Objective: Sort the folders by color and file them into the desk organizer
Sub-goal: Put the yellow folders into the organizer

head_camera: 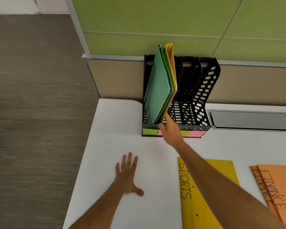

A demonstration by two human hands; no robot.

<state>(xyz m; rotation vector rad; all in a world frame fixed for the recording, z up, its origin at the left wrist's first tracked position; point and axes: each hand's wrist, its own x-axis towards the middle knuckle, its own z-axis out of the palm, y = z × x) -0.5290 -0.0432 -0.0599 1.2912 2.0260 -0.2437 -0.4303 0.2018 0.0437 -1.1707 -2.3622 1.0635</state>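
The right hand (171,129) pinches the upright yellow paper folder (171,70) at its bottom corner, beside the green paper folders (158,86); it could slump into their slot of the black plastic desk organizer (205,83). The left hand (127,174) lies spread flat on the white worktop (116,123).

white desk (116,123), green partition (155,22), grey carpet (31,96)

Black perforated desk organizer (205,90) stands upright at back of white tabletop (116,123), w/ several slots and green/pink sticky labels (149,132) along its front lip. Green folders (157,91) stand in leftmost slot, leaning left. Yellow folder (171,63) stands just right of them, touching, lower corner at organizer's front edge; can't tell which slot. Slots further right look empty. 2nd yellow folder (193,204), marked "SPORTS", lies flat on tabletop nearer the person. Two orange folders (279,182), marked "FINANCE", lie flat & overlapping to its right, apart from it.
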